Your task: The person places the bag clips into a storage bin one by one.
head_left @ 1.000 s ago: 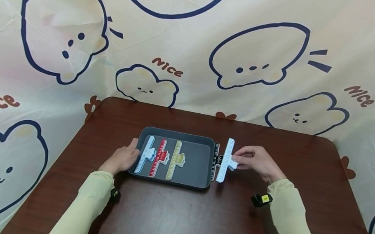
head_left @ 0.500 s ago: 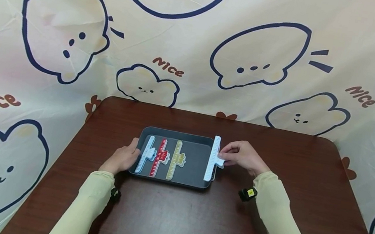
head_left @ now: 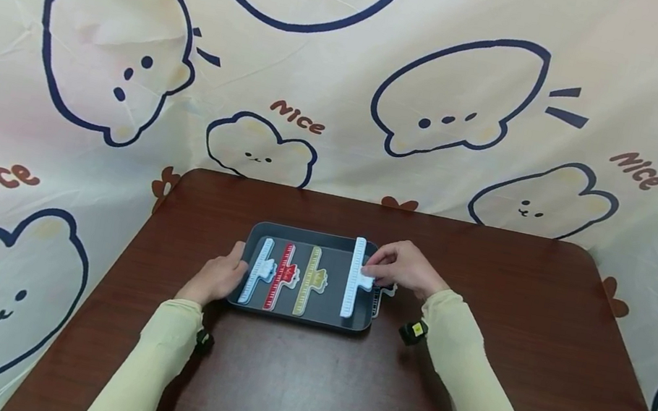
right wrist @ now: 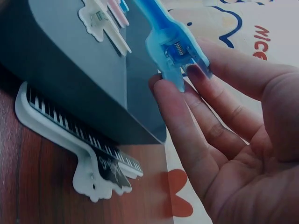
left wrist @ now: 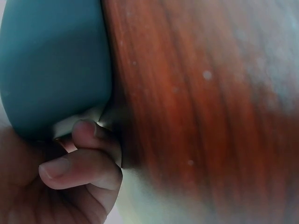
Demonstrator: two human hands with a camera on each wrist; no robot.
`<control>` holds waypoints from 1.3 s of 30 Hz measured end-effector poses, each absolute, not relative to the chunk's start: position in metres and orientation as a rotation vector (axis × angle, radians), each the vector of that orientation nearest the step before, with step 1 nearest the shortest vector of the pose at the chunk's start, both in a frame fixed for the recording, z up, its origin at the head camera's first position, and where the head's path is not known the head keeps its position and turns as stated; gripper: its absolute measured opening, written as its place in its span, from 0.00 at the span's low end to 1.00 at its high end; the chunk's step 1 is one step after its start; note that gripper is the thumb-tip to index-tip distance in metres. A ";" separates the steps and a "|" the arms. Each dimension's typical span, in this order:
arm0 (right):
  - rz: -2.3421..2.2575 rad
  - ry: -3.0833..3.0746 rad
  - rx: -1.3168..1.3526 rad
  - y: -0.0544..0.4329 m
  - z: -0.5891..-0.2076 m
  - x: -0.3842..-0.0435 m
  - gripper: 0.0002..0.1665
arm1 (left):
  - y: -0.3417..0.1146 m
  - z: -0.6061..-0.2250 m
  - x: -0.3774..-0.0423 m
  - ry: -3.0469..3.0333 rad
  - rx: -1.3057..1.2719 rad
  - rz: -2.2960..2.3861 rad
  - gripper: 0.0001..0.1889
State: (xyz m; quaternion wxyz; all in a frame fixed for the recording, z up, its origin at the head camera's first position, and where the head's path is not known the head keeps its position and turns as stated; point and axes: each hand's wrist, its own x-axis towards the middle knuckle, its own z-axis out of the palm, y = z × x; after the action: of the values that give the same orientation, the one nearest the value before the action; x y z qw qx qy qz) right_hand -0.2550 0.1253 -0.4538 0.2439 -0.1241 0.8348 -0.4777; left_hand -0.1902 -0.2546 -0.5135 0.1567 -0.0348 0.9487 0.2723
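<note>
My left hand (head_left: 217, 275) grips the left edge of a dark grey tray (head_left: 339, 253); in the left wrist view its fingertips (left wrist: 58, 168) curl at the tray's underside. Inside the tray lie a blue clip (head_left: 258, 272), a red clip (head_left: 282, 278) and a yellow-green clip (head_left: 309, 283), side by side. Over the tray's right part, my right hand (head_left: 405, 267) pinches a light blue clip (head_left: 353, 280) by its handle. The right wrist view shows that clip's handle (right wrist: 175, 44) and spring between thumb and fingers, above the tray rim.
A black and white clip (right wrist: 93, 154) rests on the table against the tray's right side, partly hidden in the head view. The brown wooden table (head_left: 296, 391) reaches back to a patterned cloth (head_left: 349, 91) hanging behind and at both sides.
My right hand has carried the light blue clip leftward, from beside the tray's right edge to over its right part. The left hand and tray stay in place.
</note>
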 end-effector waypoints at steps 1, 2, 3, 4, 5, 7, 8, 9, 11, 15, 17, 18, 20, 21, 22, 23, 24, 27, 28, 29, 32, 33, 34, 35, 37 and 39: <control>-1.300 2.281 -0.341 0.123 -0.454 -0.255 0.11 | -0.254 -0.513 -0.190 2.716 -0.101 0.780 0.27; -1.296 2.280 -0.341 0.120 -0.453 -0.255 0.11 | -0.254 -0.513 -0.190 2.716 -0.102 0.781 0.27; -1.295 2.279 -0.334 0.118 -0.453 -0.255 0.11 | -0.254 -0.513 -0.190 2.716 -0.104 0.780 0.27; -1.292 2.279 -0.329 0.115 -0.453 -0.255 0.11 | -0.254 -0.513 -0.190 2.716 -0.105 0.779 0.27; -1.290 2.277 -0.318 0.112 -0.453 -0.255 0.11 | -0.254 -0.513 -0.190 2.715 -0.106 0.777 0.27; -1.285 2.275 -0.306 0.107 -0.453 -0.255 0.11 | -0.254 -0.513 -0.190 2.712 -0.108 0.774 0.28; -1.283 2.274 -0.298 0.104 -0.454 -0.255 0.10 | -0.254 -0.513 -0.190 2.710 -0.109 0.772 0.28; -1.277 2.274 -0.293 0.102 -0.454 -0.255 0.10 | -0.254 -0.513 -0.190 2.710 -0.109 0.772 0.28; -1.268 2.275 -0.291 0.098 -0.455 -0.255 0.10 | -0.254 -0.513 -0.191 2.709 -0.107 0.773 0.27; -1.238 2.295 -0.292 0.091 -0.458 -0.257 0.09 | -0.255 -0.514 -0.191 2.715 -0.107 0.778 0.27; -1.219 2.312 -0.285 0.088 -0.461 -0.257 0.09 | -0.255 -0.515 -0.191 2.716 -0.105 0.776 0.27; -1.204 2.323 -0.288 0.087 -0.462 -0.258 0.09 | -0.255 -0.515 -0.191 2.718 -0.103 0.774 0.27; -1.183 2.342 -0.278 0.085 -0.463 -0.258 0.09 | -0.255 -0.515 -0.191 2.719 -0.099 0.770 0.26; -1.170 2.352 -0.273 0.083 -0.463 -0.258 0.09 | -0.255 -0.515 -0.191 2.719 -0.099 0.768 0.26; -1.157 2.362 -0.270 0.082 -0.464 -0.258 0.09 | -0.255 -0.514 -0.191 2.720 -0.099 0.767 0.26; -1.142 2.373 -0.268 0.081 -0.464 -0.259 0.09 | -0.255 -0.514 -0.191 2.719 -0.098 0.767 0.26; -1.124 2.384 -0.265 0.079 -0.464 -0.259 0.08 | -0.255 -0.514 -0.191 2.720 -0.099 0.767 0.26; -1.072 2.417 -0.251 0.076 -0.465 -0.261 0.07 | -0.255 -0.514 -0.192 2.715 -0.104 0.769 0.26; -1.055 2.426 -0.250 0.075 -0.466 -0.261 0.07 | -0.255 -0.513 -0.192 2.714 -0.106 0.770 0.27; -1.040 2.434 -0.246 0.074 -0.467 -0.262 0.07 | -0.255 -0.513 -0.192 2.712 -0.108 0.769 0.27; -0.998 2.452 -0.239 0.072 -0.469 -0.264 0.07 | -0.255 -0.513 -0.192 2.711 -0.107 0.768 0.27; -0.983 2.457 -0.240 0.072 -0.469 -0.264 0.07 | -0.255 -0.513 -0.192 2.712 -0.105 0.767 0.27; -0.968 2.462 -0.246 0.071 -0.470 -0.264 0.07 | -0.255 -0.513 -0.192 2.712 -0.103 0.768 0.27; -0.953 2.468 -0.249 0.071 -0.470 -0.265 0.06 | -0.255 -0.513 -0.192 2.712 -0.098 0.767 0.27; -0.927 2.477 -0.263 0.070 -0.470 -0.265 0.06 | -0.255 -0.513 -0.192 2.713 -0.092 0.769 0.27; -0.907 2.488 -0.277 0.068 -0.471 -0.266 0.06 | -0.256 -0.513 -0.192 2.713 -0.088 0.769 0.27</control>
State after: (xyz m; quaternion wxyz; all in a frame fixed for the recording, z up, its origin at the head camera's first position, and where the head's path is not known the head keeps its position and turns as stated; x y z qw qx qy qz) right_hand -0.2661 0.0682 -0.4707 0.2375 -0.1011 0.9077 -0.3308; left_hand -0.1920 -0.2556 -0.5135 0.1594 -0.0308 0.9493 0.2692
